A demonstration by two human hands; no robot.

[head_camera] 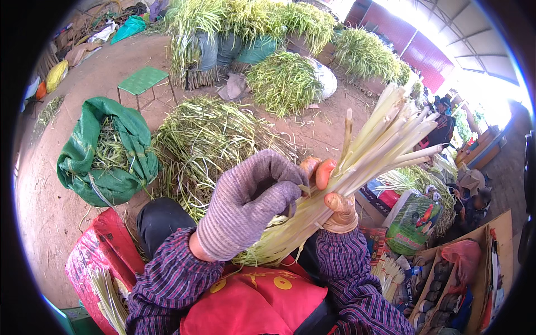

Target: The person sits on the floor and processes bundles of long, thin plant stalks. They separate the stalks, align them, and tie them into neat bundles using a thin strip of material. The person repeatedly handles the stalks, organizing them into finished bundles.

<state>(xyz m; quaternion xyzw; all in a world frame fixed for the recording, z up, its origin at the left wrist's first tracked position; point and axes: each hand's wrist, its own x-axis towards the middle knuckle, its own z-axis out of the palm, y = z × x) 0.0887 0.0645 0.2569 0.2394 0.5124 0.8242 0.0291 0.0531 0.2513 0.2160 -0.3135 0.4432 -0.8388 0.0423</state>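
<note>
A bundle of pale yellow-green leafy stalks (377,142) slants up to the right in front of my chest, its cut ends at the top. My right hand (335,199) wraps around the bundle's middle, its fingertips orange and a tan covering over the thumb side. My left hand (251,201), in a grey striped knit glove, has thumb and forefinger closed on a thin leaf strip (305,190) against the bundle. The leafy ends (268,247) hang down over my red apron (255,301). One stalk (347,130) stands apart from the others.
A heap of loose stalks (209,138) lies ahead, beside a green woven sack (83,155) of trimmings. Behind are a green stool (143,78) and stacked bundles (255,19). A wooden rack (439,276) stands right; people (439,121) are farther off. A red bag (104,247) lies left.
</note>
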